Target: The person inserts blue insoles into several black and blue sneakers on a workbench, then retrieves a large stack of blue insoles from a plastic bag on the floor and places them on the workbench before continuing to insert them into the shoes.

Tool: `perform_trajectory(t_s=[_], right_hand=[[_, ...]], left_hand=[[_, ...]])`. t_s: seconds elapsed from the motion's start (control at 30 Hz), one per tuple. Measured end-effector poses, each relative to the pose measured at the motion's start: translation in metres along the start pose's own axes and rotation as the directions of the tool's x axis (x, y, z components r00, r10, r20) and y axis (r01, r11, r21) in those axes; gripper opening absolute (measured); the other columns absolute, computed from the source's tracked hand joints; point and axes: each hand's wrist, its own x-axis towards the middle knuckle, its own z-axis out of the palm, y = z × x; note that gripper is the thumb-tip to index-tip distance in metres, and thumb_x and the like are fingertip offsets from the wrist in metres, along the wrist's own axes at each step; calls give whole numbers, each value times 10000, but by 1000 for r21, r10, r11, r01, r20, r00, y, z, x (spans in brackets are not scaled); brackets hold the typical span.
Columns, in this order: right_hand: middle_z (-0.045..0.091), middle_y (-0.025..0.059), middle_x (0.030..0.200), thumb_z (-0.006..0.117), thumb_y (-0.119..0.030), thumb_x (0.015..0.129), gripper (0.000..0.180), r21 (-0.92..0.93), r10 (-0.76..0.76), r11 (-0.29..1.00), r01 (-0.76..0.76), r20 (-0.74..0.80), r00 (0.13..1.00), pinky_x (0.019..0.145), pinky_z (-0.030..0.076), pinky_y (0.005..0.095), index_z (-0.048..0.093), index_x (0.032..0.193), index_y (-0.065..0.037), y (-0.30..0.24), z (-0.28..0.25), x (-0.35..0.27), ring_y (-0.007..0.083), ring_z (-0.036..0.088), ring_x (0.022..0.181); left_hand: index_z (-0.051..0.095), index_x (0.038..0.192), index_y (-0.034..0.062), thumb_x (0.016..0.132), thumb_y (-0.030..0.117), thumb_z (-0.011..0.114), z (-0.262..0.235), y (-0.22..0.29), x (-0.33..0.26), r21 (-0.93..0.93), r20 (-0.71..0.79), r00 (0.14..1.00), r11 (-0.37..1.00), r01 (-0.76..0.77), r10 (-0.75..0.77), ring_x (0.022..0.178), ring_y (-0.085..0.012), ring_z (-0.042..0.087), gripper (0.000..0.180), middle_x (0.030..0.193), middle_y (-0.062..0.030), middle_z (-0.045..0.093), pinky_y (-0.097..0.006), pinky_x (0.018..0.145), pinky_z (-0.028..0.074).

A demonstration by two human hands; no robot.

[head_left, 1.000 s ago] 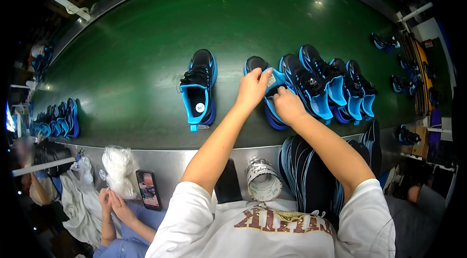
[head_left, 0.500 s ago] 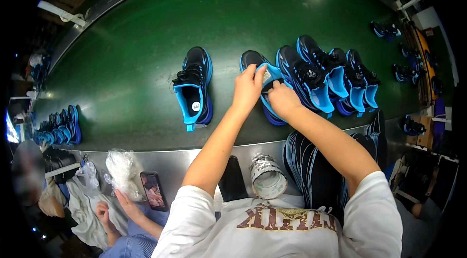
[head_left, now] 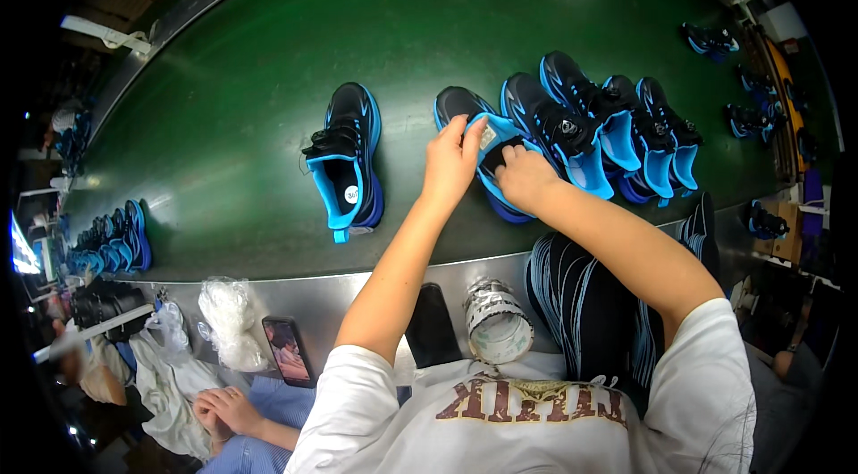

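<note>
A black sneaker with a bright blue lining and sole (head_left: 460, 101) lies tilted on the green surface in front of me. My left hand (head_left: 450, 161) pinches its blue tongue between thumb and fingers and folds it back, baring a pale label inside. At the shoe's opening, my right hand (head_left: 527, 177) is closed with the fingers curled in; whatever they grip is hidden, beside a dark lining or insole. To the left stands a matching sneaker (head_left: 349, 139) with a round white sticker inside. Several more sneakers (head_left: 581, 130) stand close together on the right.
Along the near metal ledge (head_left: 349, 288) are a roll of tape (head_left: 499, 331), a dark phone (head_left: 433, 327), a lit phone (head_left: 288, 351) and clear plastic bags (head_left: 231, 322). Stacked black, blue-edged insoles (head_left: 581, 322) lie near my right arm. A co-worker's hands (head_left: 228, 411) are at lower left.
Both my hands stay at the same shoe; the right one has shifted only slightly at its opening. The co-worker's hands, apart before, have come together. The whole view has moved a little.
</note>
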Motion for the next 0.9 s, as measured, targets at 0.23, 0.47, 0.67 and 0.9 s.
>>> perform_trajectory(t_s=[0.23, 0.47, 0.67, 0.9], right_hand=[[557, 133, 976, 478, -181, 773, 250, -85, -109, 989, 121, 135, 985, 784, 418, 330, 627, 923, -48, 7, 0, 11, 265, 528, 911], [636, 99, 841, 513, -138, 736, 220, -58, -307, 942, 331, 252, 918, 889, 356, 351, 648, 871, -28, 10, -15, 7, 222, 558, 921], [606, 186, 883, 218, -407, 808, 612, 168, -208, 976, 140, 519, 829, 1057, 42, 377, 634, 807, 42, 5, -40, -23, 232, 534, 960], [480, 117, 845, 511, -137, 708, 277, 218, -73, 969, 120, -215, 974, 863, 285, 420, 614, 928, -3, -6, -30, -88, 264, 453, 861]], left_hand=[[536, 878, -8, 803, 200, 573, -1, 2, 1, -3, -10, 1000, 1000, -18, 18, 567, -262, 506, 224, 727, -169, 533, -319, 532, 413], [451, 1005, 38, 770, 70, 559, 6, -7, 2, 121, -144, 943, 951, -285, 301, 767, -298, 498, 261, 1028, -160, 399, -329, 641, 435], [430, 1022, 49, 695, 82, 616, -1, 10, 1, 118, 187, 972, 979, -166, 142, 870, -342, 490, 377, 1063, -167, 376, -353, 736, 434], [398, 960, 38, 677, -22, 620, -11, 10, -14, 215, 192, 965, 952, -220, 180, 857, -401, 503, 365, 1085, -194, 368, -412, 688, 447]])
